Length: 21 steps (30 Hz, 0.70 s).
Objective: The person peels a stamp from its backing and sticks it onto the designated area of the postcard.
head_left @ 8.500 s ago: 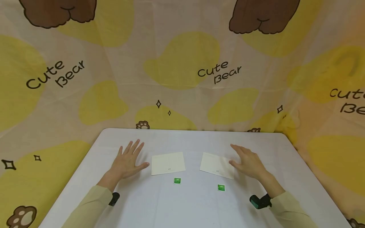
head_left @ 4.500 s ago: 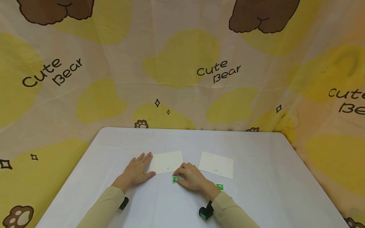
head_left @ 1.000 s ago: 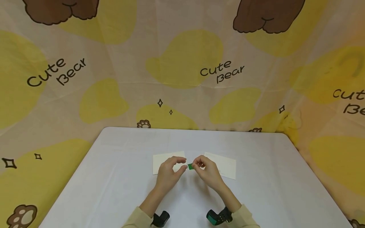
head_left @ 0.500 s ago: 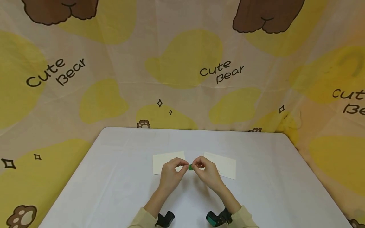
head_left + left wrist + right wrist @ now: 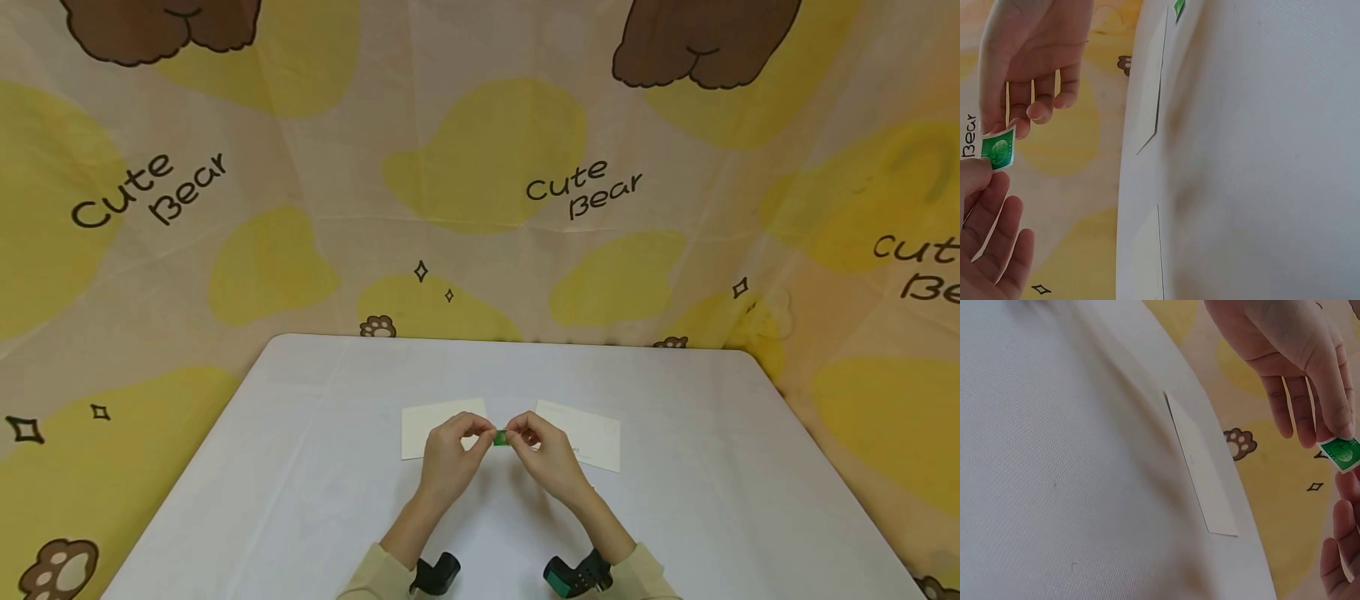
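Observation:
A small green stamp [image 5: 501,438] with a pale toothed edge is held up above the table, stretched between my two hands. My left hand [image 5: 448,460] pinches its left edge between thumb and forefinger. The opposite edge is pinched by my right hand [image 5: 553,460], whose other fingers are loosely bent. In the left wrist view the printed face of the stamp [image 5: 1001,150] shows a pale round design. Behind the hands lie two cream paper cards, the left card [image 5: 417,432] and the right card [image 5: 602,435], both partly covered in the head view.
A second green stamp [image 5: 1179,9] lies on the table at the top of the left wrist view; the right arm hides it in the head view. The white table [image 5: 330,392] ends at a patterned cloth backdrop [image 5: 480,167].
Earlier both hands were spread apart, and both stamps lay on the table. The right hand then lifted the left stamp. In the last second the left hand closed on its other edge.

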Tool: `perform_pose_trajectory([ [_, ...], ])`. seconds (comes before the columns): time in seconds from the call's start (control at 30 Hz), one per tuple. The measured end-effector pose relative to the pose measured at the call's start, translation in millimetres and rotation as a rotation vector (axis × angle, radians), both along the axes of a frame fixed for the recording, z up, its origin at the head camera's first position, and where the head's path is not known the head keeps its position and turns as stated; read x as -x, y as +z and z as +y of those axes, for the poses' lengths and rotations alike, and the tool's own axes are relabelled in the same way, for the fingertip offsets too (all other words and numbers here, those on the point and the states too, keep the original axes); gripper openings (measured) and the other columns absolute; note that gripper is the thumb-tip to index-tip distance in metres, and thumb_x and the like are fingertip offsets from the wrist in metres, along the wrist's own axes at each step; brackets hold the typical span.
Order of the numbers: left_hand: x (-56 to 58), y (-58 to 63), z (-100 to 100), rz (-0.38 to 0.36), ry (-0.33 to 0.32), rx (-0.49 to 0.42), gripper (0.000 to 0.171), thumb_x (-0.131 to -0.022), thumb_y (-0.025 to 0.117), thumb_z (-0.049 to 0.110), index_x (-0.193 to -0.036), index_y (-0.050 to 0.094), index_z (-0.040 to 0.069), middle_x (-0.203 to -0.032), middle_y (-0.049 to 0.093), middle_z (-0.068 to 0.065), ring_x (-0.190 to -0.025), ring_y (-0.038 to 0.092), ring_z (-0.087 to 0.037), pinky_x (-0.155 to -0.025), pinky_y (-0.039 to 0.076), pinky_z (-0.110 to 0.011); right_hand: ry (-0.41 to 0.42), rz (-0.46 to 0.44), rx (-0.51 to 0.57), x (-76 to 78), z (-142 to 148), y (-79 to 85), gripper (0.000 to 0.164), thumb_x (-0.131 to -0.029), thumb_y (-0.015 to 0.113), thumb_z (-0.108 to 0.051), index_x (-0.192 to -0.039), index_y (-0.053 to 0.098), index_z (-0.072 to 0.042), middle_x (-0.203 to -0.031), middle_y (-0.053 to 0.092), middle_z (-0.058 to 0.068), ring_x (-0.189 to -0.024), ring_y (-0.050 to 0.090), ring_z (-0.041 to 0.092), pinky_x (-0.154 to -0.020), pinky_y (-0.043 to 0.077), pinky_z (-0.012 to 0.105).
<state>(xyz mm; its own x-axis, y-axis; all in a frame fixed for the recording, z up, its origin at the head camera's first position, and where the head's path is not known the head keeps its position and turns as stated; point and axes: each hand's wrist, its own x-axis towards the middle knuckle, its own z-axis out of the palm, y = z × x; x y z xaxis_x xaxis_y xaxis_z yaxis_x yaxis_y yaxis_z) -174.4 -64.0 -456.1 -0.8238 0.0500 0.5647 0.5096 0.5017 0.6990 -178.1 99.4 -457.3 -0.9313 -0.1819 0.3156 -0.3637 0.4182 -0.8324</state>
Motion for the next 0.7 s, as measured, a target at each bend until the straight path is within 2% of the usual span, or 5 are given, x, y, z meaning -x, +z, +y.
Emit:
perform_pose_trajectory([
  [0.17, 2.2, 1.7, -0.9, 0.016, -0.017, -0.056, 0.004, -0.078, 0.072, 0.008, -0.079, 0.068, 0.009, -0.076, 0.066, 0.005, -0.071, 0.062, -0.007, -0.067, 0.054, -0.031, -0.014, -0.067, 0.016, 0.9, 1.7, -3.4, 0.005, -0.091, 0.058, -0.019, -0.088, 0.062, -0.017, -0.077, 0.061, -0.009, -0.072, 0.057, 0.010, -0.066, 0.046, 0.022],
  [0.33, 3.1, 2.5, -1.9, 0.048, -0.040, -0.084, 0.004, -0.081, 0.070, 0.011, -0.080, 0.068, 0.008, -0.077, 0.067, 0.003, -0.072, 0.062, -0.008, -0.066, 0.055, -0.035, 0.065, -0.178, 0.021, -0.7, 2.8, -4.6, 0.022, -0.097, 0.046, -0.025, -0.092, 0.063, -0.012, -0.084, 0.065, 0.001, -0.083, 0.059, 0.021, -0.071, 0.048, 0.025],
  [0.5, 2.3, 4.3, -1.4, 0.069, -0.037, -0.065, 0.004, -0.079, 0.071, 0.008, -0.080, 0.068, 0.010, -0.077, 0.066, 0.003, -0.072, 0.061, -0.005, -0.066, 0.054, -0.029, 0.129, -0.239, 0.031, -0.6, 2.3, -6.0, 0.039, -0.101, 0.035, -0.028, -0.090, 0.065, -0.005, -0.085, 0.065, 0.004, -0.078, 0.054, 0.016, -0.074, 0.050, 0.033],
  [0.7, -0.2, 3.6, -1.6, 0.087, -0.037, -0.027, 0.011, -0.076, 0.074, 0.006, -0.079, 0.068, 0.014, -0.076, 0.064, 0.007, -0.072, 0.059, -0.003, -0.067, 0.052, -0.022, 0.128, -0.268, 0.037, -0.7, 3.3, -5.2, 0.044, -0.101, 0.032, -0.031, -0.088, 0.065, -0.004, -0.082, 0.064, 0.003, -0.075, 0.051, 0.011, -0.076, 0.051, 0.033],
])
